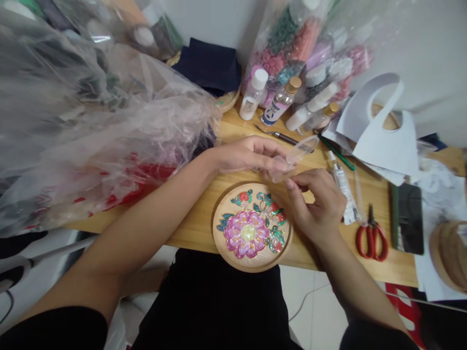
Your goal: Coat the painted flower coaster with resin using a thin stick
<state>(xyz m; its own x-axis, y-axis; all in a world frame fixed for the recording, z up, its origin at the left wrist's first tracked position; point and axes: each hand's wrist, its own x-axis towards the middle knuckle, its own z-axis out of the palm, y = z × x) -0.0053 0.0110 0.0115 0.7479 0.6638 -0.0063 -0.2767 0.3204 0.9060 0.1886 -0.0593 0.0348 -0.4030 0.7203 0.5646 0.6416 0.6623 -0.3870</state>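
My left hand (255, 154) grips a small clear plastic container (280, 167), whose round lid (303, 148) stands up and open. Close beside its right edge is my right hand (316, 201), thumb and forefinger pinched together. Whether those fingertips hold something tiny or touch the container's rim, I cannot tell. Below both hands a round wooden plate (226, 245) lies at the table's front edge. Raised shiny decorations cover part of it: a large pink and purple flower (248, 234) with a pale yellow centre, plus red berry shapes with green leaves.
Bottles, including a white-capped one (251, 95), line the back. A dark-handled tool (284, 137), a green pen (337, 153), a glue tube (345, 189), red-handled pliers (371, 238) and a phone (407, 218) lie rightward. Plastic bags (127, 112) crowd the left.
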